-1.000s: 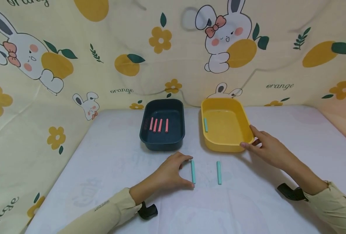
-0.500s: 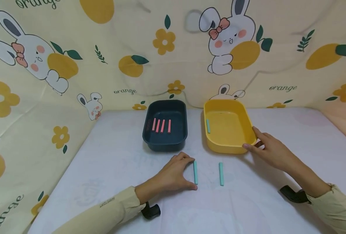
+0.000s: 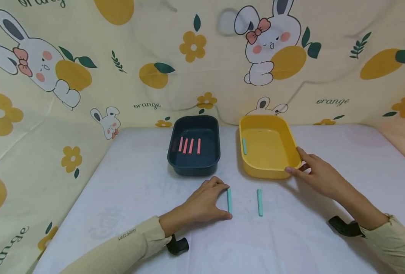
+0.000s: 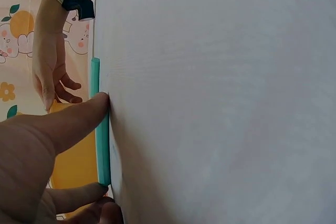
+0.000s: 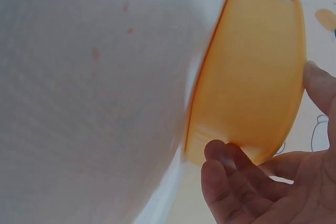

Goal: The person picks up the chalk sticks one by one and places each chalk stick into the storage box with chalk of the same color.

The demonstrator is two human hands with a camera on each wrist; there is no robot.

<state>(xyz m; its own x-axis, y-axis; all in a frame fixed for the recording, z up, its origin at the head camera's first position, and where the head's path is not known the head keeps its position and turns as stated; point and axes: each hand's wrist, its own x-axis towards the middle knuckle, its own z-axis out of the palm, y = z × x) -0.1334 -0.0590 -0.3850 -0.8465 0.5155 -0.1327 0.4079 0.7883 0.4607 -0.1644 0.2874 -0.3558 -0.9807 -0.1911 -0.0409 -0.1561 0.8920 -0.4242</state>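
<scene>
My left hand (image 3: 202,202) pinches a teal chalk stick (image 3: 229,201) lengthwise on the white table, forefinger at its far end and thumb at its near end. To the right of it lies a second teal chalk stick (image 3: 259,202). At the near right corner of a yellow tray (image 3: 269,171), my right hand (image 3: 320,176) grips the rim between thumb and forefinger; in the right wrist view the other fingers (image 5: 226,182) curl by the tray's wall. One teal chalk stick (image 3: 244,146) rests inside against the tray's left wall.
A dark blue tray (image 3: 193,170), holding several pink chalk sticks (image 3: 191,146), stands left of the yellow one. Behind both rises a patterned cloth (image 3: 120,87) with rabbits and oranges. The white table surface (image 3: 130,190) stretches left and in front.
The scene shifts slightly right in the head view. Both hands keep their places, with the left finger and thumb now closer on the ends of the chalk stick.
</scene>
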